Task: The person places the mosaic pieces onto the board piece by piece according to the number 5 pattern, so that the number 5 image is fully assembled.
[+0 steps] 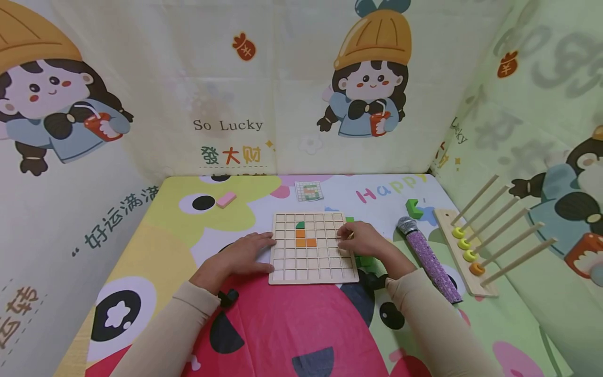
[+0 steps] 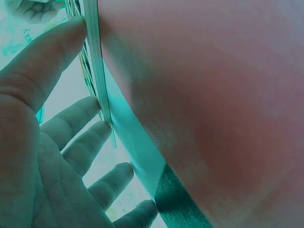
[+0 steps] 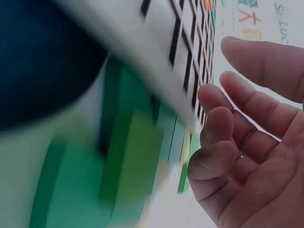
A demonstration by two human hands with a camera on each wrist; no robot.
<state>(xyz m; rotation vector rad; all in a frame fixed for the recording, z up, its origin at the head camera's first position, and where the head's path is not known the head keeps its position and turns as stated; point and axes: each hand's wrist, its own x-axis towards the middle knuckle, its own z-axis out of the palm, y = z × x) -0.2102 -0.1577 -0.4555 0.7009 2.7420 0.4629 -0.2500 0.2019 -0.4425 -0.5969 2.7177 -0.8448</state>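
the wooden grid board [image 1: 313,247] lies flat on the surface [image 1: 292,324]. the left hand [image 1: 245,255] steadies its left edge with straight fingers; the right hand [image 1: 360,238] rests loosely on the right edge, holding nothing, near green blocks [image 1: 365,260].

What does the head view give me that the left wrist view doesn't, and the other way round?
Only the head view shows the orange pieces set in the grid, the right hand, the purple microphone and the peg rack. Only the left wrist view shows the left fingertips against the board's side edge. Both show the left hand at the wooden grid board.
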